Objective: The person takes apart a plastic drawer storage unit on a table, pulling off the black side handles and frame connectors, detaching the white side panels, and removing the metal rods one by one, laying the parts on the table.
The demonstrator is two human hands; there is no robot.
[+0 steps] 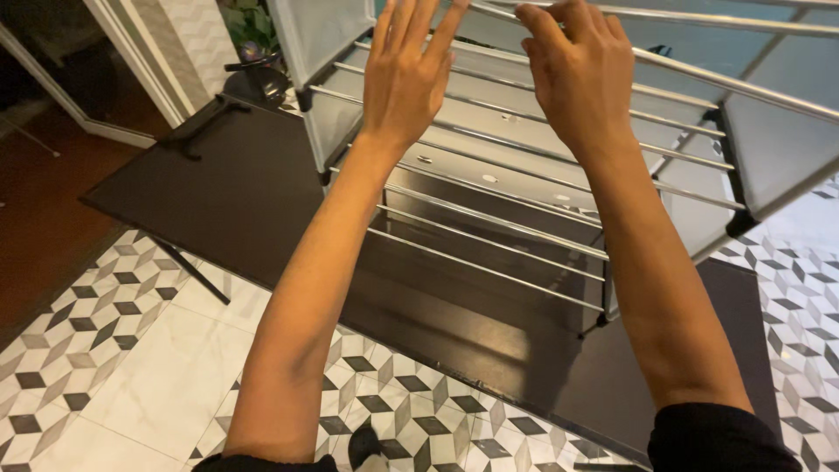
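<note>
Metal drying rack stands on the dark worktop; left hand spread open, holding nothing, right hand curls on the top rail. Steady both sides evenly.

surface: dark table | on it: metal drying rack | below: patterned tile floor

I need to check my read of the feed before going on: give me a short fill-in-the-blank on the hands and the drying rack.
1. Both hands reach up to a metal drying ____ with thin rods.
2. The left hand has its fingers ____, gripping nothing.
3. The right hand curls its fingers over a ____ of the drying rack.
4. The rack stands on a dark ____, above the patterned tile floor.

Missing words: rack; spread; rod; table
</note>
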